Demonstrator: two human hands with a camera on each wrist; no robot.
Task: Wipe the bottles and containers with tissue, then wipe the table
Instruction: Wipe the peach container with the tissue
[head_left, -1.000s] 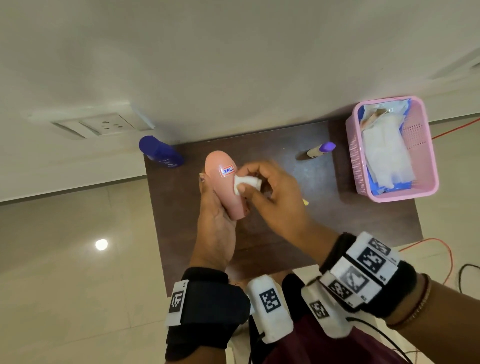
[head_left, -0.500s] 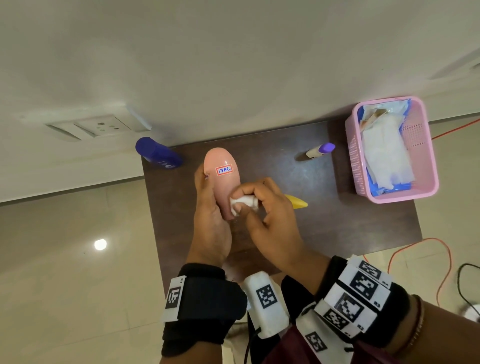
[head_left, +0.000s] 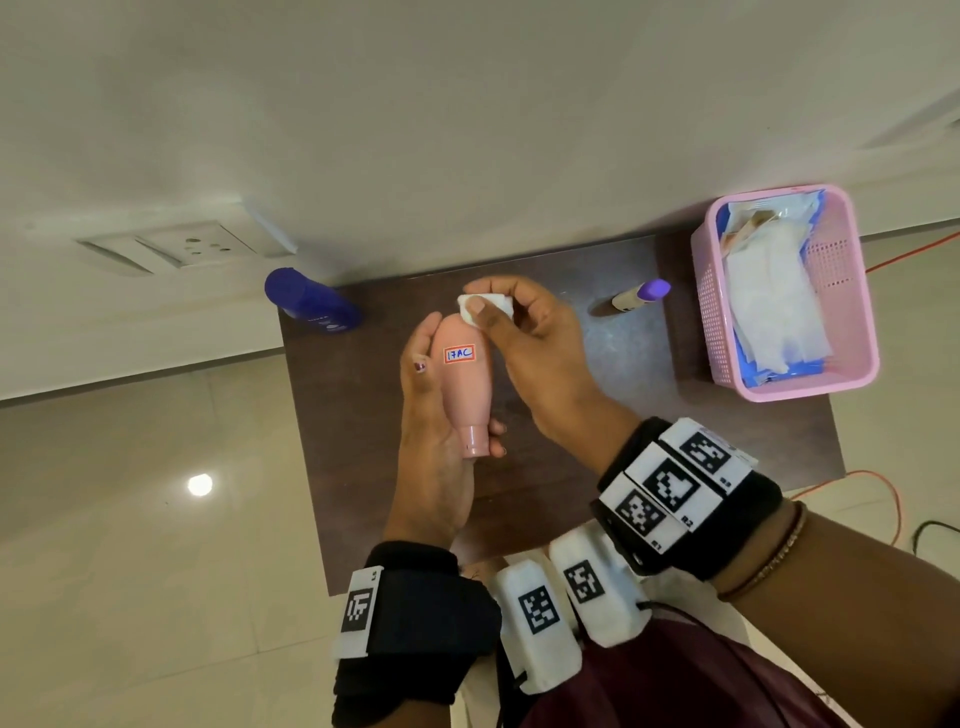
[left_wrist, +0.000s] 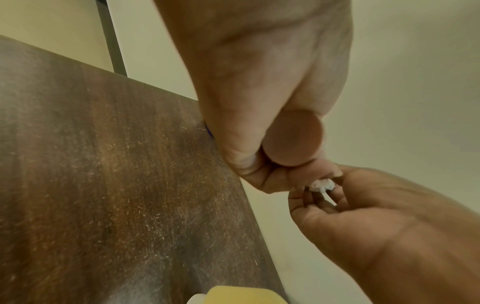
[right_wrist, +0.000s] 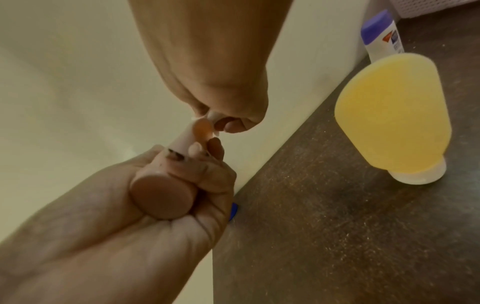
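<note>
Left hand (head_left: 436, 415) grips the pink bottle (head_left: 465, 384) above the table (head_left: 649, 415); right hand (head_left: 530, 343) pinches the tissue (head_left: 483, 306) against its base. Remaining bottles probably unwiped; table wiping pending.

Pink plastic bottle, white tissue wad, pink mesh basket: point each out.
Pink plastic bottle (head_left: 464, 384): head view, on its body below the sticker.
White tissue wad (head_left: 485, 304): head view, on the folded part between the fingertips.
Pink mesh basket (head_left: 836, 260): head view, on its perforated right wall.
</note>
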